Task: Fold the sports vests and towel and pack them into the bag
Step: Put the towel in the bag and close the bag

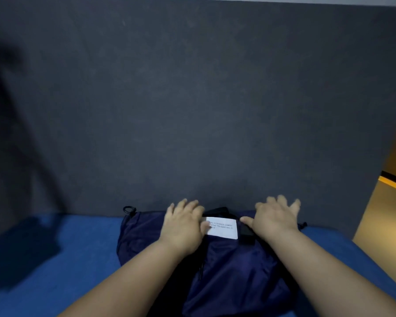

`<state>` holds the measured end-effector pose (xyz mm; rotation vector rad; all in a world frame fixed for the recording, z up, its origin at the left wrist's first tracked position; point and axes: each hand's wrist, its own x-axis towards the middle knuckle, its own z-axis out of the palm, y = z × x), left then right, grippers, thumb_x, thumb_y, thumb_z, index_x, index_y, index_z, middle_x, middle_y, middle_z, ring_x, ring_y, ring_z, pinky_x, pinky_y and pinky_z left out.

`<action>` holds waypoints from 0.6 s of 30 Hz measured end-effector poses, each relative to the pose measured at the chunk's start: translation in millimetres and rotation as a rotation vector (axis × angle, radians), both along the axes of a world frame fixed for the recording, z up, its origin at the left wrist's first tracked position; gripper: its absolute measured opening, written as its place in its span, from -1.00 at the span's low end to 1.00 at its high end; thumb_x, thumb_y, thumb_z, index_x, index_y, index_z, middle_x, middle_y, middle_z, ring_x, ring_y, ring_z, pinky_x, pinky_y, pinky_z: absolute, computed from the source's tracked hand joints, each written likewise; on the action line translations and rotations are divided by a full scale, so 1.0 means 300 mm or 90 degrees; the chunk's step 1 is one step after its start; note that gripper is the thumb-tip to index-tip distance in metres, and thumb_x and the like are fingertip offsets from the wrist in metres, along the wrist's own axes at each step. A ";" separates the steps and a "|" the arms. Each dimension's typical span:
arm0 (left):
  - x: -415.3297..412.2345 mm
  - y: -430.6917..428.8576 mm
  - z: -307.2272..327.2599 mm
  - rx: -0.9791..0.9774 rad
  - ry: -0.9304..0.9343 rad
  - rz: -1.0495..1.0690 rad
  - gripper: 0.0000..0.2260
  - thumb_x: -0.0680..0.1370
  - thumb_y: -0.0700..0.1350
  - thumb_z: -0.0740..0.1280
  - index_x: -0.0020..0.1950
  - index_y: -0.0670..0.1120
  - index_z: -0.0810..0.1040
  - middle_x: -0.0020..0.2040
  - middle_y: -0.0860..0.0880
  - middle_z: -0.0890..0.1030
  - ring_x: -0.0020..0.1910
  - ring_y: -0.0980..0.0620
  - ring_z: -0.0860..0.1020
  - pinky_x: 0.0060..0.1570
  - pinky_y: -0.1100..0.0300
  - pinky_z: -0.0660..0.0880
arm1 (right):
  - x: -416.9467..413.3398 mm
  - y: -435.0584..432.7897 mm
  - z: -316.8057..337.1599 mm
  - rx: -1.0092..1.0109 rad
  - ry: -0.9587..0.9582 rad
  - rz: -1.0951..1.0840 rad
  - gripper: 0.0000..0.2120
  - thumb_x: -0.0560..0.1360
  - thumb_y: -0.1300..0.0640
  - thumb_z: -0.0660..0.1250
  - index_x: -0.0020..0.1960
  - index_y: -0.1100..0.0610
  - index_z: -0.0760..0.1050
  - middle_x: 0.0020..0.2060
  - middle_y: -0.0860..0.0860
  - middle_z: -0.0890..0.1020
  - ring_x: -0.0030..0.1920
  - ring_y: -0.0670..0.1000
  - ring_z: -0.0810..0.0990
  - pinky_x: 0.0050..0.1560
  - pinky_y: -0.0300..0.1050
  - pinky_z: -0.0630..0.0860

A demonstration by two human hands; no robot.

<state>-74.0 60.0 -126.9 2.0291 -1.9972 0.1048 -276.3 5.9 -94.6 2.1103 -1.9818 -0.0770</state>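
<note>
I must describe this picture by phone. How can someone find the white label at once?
Before the dark grey wall, a navy fabric bag lies on the blue surface. Near its far edge, between the left hand and the right hand, sits the white rectangular label with small dark print, the only pale patch on the bag.

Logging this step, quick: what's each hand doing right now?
Left hand: open, flat on the navy bag.
Right hand: open, flat on the same bag.
</note>
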 end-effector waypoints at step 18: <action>-0.013 -0.018 -0.165 0.159 0.046 0.018 -0.40 0.58 0.36 -0.15 0.57 0.15 0.08 0.58 0.13 0.07 0.57 0.00 -0.22 0.42 -0.24 -0.40 | -0.069 0.023 -0.228 0.158 -0.261 -0.031 -0.33 0.49 -0.47 -0.19 0.54 -0.27 0.01 0.56 -0.21 -0.13 0.54 0.07 -0.32 0.38 0.51 -0.13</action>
